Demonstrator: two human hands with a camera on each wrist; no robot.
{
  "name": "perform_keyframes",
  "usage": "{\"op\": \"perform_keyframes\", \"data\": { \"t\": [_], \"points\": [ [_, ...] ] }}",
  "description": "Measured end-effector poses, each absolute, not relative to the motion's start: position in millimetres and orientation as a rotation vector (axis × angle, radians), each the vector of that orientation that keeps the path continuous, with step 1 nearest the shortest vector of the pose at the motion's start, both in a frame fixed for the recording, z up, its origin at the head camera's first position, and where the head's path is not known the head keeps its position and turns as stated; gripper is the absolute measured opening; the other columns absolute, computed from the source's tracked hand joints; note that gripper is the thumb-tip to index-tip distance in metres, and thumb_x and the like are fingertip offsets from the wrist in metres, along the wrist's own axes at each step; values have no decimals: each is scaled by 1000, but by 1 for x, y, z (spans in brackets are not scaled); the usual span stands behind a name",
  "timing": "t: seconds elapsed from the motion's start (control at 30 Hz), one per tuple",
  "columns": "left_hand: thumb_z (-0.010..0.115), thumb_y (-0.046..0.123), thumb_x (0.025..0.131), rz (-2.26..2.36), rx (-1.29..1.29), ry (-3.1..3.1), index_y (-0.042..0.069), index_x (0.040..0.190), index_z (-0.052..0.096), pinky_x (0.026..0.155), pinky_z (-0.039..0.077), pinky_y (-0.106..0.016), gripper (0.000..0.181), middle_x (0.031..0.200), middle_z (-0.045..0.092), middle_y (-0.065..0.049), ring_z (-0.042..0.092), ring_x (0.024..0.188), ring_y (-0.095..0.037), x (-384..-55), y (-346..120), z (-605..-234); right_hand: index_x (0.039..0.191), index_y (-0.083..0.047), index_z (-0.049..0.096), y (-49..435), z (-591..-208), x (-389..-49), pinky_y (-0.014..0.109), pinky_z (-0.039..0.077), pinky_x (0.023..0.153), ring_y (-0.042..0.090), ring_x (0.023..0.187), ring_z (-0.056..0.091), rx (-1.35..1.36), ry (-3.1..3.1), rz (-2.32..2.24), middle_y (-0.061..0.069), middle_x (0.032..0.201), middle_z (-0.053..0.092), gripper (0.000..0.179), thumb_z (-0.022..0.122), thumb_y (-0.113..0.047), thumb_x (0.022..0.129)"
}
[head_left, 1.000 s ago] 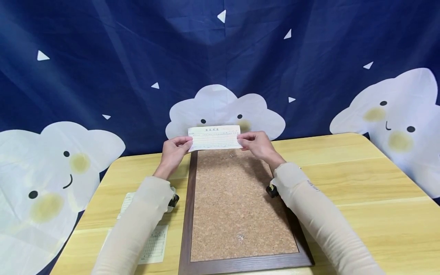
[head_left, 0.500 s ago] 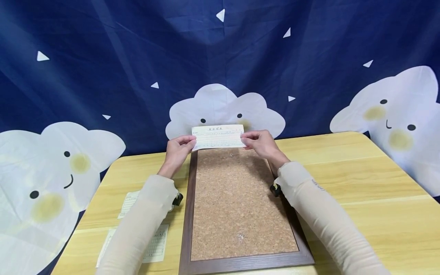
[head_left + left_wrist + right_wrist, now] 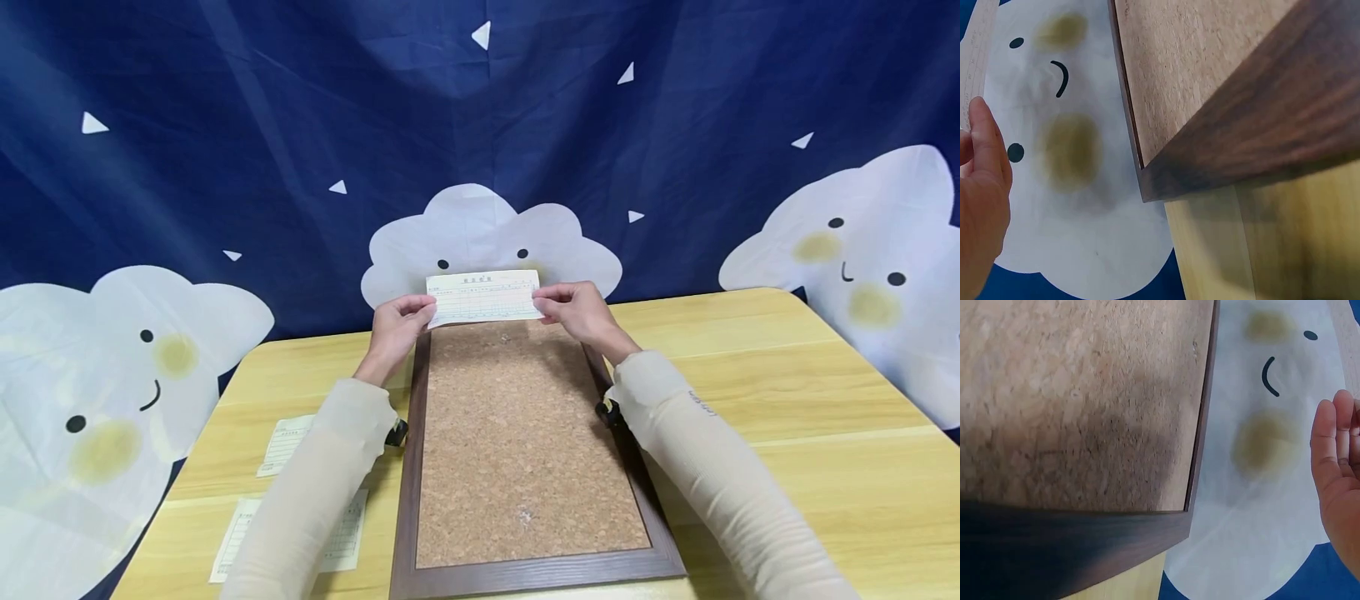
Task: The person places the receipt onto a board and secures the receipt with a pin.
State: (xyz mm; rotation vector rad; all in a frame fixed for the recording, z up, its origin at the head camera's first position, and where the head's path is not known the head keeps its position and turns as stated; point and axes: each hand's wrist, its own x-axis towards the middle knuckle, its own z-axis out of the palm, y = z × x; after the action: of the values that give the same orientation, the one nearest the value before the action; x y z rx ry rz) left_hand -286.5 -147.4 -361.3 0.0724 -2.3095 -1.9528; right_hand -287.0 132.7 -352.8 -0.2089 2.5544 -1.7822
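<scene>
A white printed slip of paper (image 3: 484, 298), ruled like a form, is stretched between both hands above the far end of a cork board (image 3: 525, 450). My left hand (image 3: 396, 332) pinches its left edge between thumb and fingers. At the right edge, my right hand (image 3: 581, 317) pinches it the same way. The board has a dark brown wooden frame (image 3: 540, 575) and lies lengthwise on the table. In the left wrist view the paper (image 3: 977, 69) shows only as a strip at the left hand's fingertips. The right wrist view shows the right hand (image 3: 1341, 469) beside the board's far corner.
More printed slips lie left of the board: one slip (image 3: 285, 442) farther off and a nearer slip (image 3: 348, 533), partly under the left sleeve (image 3: 311, 492). The wooden table (image 3: 810, 392) extends to the right. A blue curtain (image 3: 480, 108) with cloud faces hangs behind.
Both hands have shifted a little to the right with the paper held between them. The left sleeve's shift shows more of the slips on the table. The board stays in place.
</scene>
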Motion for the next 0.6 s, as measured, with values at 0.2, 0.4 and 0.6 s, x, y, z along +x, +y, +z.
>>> {"op": "perform_keyframes", "data": {
  "t": [0.2, 0.4, 0.6],
  "points": [
    [67, 6, 96, -1977, 57, -2294, -7, 115, 69, 72, 53, -23, 23, 92, 65, -4, 56, 73, -7, -288, -141, -361, 120, 4, 69, 139, -352, -287, 43, 53, 90, 36, 94, 70, -201, 2587, -1753, 20, 116, 68, 27, 64, -12, 98],
    [67, 7, 96, -1971, 45, -2294, -6, 114, 70, 65, 50, -20, 23, 88, 65, -3, 55, 68, -7, -292, -136, -364, 119, 5, 69, 143, -352, -288, 34, 56, 82, 38, 93, 69, -196, 2611, -1748, 21, 114, 69, 27, 63, -12, 99],
    [69, 7, 95, -2004, 90, -2291, -5, 114, 71, 72, 54, -28, 23, 91, 66, -5, 58, 71, -8, -297, -132, -372, 116, 7, 70, 145, -357, -291, 20, 54, 68, 33, 86, 68, -173, 2607, -1784, 22, 111, 69, 24, 63, -8, 98]
  ]
}}
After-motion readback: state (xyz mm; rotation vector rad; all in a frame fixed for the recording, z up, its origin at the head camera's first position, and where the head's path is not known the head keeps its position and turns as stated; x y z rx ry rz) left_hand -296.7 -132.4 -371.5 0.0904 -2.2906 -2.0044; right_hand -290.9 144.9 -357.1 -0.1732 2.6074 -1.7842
